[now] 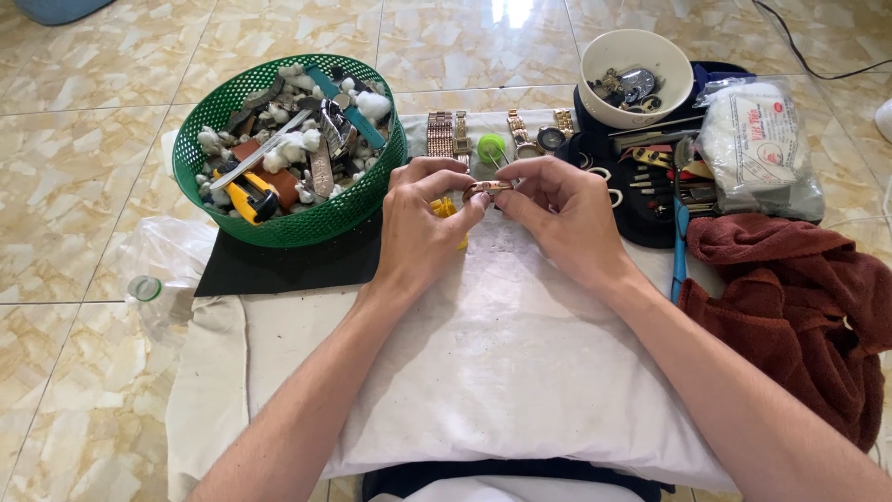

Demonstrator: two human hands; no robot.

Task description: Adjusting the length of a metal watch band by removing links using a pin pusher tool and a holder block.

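Nearest you lies the white cloth, spread over the floor with your forearms reaching across it. Your left hand and right hand meet above its far edge, and both grips are narrow: the fingertips of each hand pinch one small coppery watch piece between them, left from one end, right from the other. The piece is held just above the cloth, level, well clear of the containers.

Just under your left fingers a small yellow object peeks out; what it is you cannot tell. Beyond the hands, a row of metal watch bands lies beside a round green piece. To your left stands a green basket full of cotton balls, tools and straps, on a black mat. To your right sit a white bowl of small parts, a black tool pouch, a clear bag and a dark red towel.
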